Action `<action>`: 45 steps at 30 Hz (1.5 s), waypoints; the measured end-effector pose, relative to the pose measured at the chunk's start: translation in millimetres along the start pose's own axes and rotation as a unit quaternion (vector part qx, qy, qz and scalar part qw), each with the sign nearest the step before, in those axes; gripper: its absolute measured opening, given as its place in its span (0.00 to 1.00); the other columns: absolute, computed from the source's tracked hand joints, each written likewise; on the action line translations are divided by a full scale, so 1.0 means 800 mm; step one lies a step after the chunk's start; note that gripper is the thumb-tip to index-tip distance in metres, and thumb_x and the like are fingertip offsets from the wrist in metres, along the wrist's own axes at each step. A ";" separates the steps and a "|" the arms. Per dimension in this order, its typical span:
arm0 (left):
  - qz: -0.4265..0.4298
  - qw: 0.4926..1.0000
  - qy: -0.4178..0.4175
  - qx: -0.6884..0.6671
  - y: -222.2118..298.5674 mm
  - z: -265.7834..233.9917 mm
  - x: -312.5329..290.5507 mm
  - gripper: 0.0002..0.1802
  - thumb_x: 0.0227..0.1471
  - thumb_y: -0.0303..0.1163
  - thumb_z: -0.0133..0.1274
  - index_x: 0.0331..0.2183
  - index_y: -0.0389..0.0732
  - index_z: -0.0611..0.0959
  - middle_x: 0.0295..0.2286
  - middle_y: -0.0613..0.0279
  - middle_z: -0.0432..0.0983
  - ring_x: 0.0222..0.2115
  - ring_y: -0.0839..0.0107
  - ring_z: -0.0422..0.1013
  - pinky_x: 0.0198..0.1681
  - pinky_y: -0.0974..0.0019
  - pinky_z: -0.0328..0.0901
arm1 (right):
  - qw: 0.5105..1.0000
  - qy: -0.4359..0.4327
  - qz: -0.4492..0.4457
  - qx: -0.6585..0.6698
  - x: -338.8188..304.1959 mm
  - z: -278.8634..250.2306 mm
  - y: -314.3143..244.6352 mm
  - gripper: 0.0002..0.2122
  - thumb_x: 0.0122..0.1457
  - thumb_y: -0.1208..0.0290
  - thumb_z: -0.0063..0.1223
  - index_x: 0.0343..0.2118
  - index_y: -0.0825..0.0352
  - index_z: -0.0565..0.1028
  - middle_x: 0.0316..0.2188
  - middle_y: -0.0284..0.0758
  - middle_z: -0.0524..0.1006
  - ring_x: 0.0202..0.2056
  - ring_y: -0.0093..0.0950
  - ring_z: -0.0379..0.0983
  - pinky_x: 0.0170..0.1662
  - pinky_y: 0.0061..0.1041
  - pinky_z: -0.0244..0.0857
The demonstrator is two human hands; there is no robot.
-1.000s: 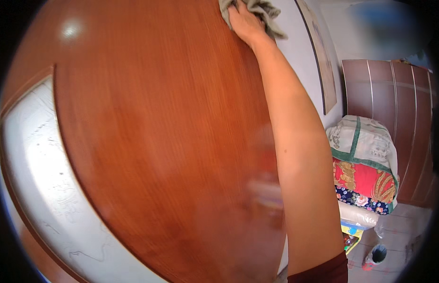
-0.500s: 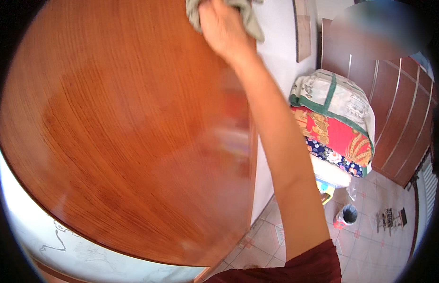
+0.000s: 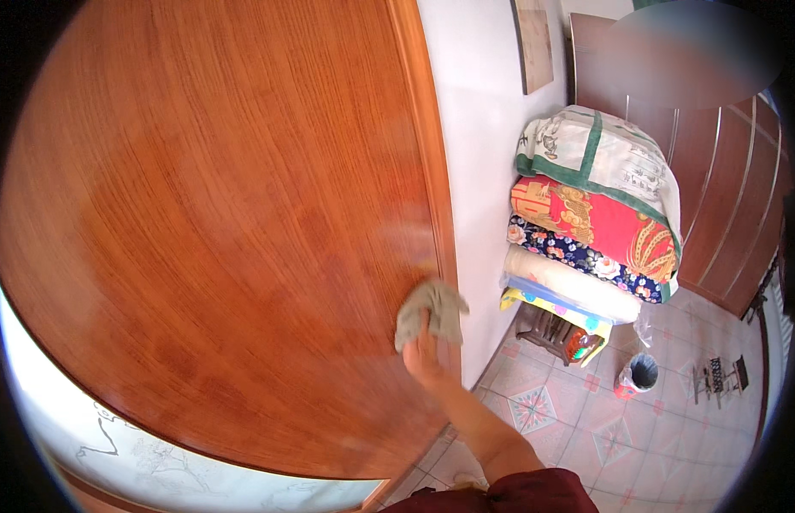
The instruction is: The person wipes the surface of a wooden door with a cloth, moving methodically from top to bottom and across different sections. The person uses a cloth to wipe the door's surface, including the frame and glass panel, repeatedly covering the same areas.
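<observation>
A large glossy brown wooden panel point(image 3: 244, 214) with dark grain fills the left and middle of the view. Near its right edge my right hand point(image 3: 423, 355) presses a grey-green cloth point(image 3: 436, 312) against the wood. The fingers are closed on the cloth, which bunches around them and partly hides them. A raised wooden rim point(image 3: 427, 154) runs along the panel's right side, beside the cloth. My left hand is out of view.
A white wall point(image 3: 474, 171) stands right of the panel. Beyond it, folded quilts point(image 3: 594, 214) are stacked on a low stand. A lined waste bin point(image 3: 637, 374) sits on the tiled floor point(image 3: 568, 436). Below the panel is a white surface point(image 3: 184, 470) with dark line drawings.
My right hand has drawn the cloth from the panel's far end down along its right edge, toward me. The view has shifted slightly, showing more of the rim and floor.
</observation>
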State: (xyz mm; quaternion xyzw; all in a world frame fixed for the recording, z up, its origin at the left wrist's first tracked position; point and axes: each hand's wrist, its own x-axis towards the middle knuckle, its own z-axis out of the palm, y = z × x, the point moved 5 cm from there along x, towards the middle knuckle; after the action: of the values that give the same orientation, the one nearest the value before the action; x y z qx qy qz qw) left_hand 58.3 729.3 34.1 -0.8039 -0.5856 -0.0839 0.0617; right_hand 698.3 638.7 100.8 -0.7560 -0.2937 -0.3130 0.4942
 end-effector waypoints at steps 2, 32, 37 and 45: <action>-0.013 1.000 0.000 0.009 -0.003 -0.002 -0.011 0.19 0.65 0.45 0.39 0.45 0.53 0.84 0.50 0.47 0.74 0.47 0.44 0.71 0.48 0.46 0.71 | 0.975 -0.193 0.091 -0.059 -0.109 0.041 0.062 0.31 0.68 0.61 0.39 0.67 0.79 0.54 0.60 0.65 0.63 0.61 0.56 0.61 0.65 0.45 0.55; -0.042 0.995 0.048 0.081 0.000 0.024 -0.038 0.21 0.65 0.51 0.43 0.41 0.50 0.85 0.47 0.52 0.78 0.44 0.48 0.74 0.46 0.48 0.71 | 0.942 0.055 -0.266 0.198 0.522 -0.223 -0.400 0.29 0.65 0.66 0.42 0.69 0.68 0.55 0.21 0.47 0.77 0.25 0.44 0.76 0.36 0.45 0.71; -0.067 0.997 0.023 0.038 -0.009 0.034 -0.028 0.21 0.65 0.50 0.43 0.45 0.49 0.82 0.49 0.54 0.77 0.47 0.50 0.73 0.50 0.49 0.69 | 0.958 0.076 -0.229 0.154 0.662 -0.285 -0.474 0.32 0.68 0.46 0.24 0.72 0.57 0.51 0.67 0.57 0.58 0.69 0.51 0.51 0.71 0.41 0.43; 0.025 0.994 0.076 0.073 0.006 0.021 -0.034 0.14 0.58 0.40 0.54 0.46 0.49 0.78 0.41 0.58 0.77 0.44 0.54 0.74 0.42 0.51 0.72 | 0.918 0.072 -0.315 0.229 0.624 -0.251 -0.453 0.30 0.68 0.52 0.31 0.69 0.60 0.57 0.69 0.49 0.57 0.71 0.47 0.48 0.71 0.38 0.44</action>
State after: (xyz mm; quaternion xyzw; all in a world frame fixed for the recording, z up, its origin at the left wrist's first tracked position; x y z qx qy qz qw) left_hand 56.1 706.2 11.9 -0.8027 -0.5639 -0.0997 0.1667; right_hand 703.9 641.5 749.9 -0.4661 -0.5438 -0.4297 0.5499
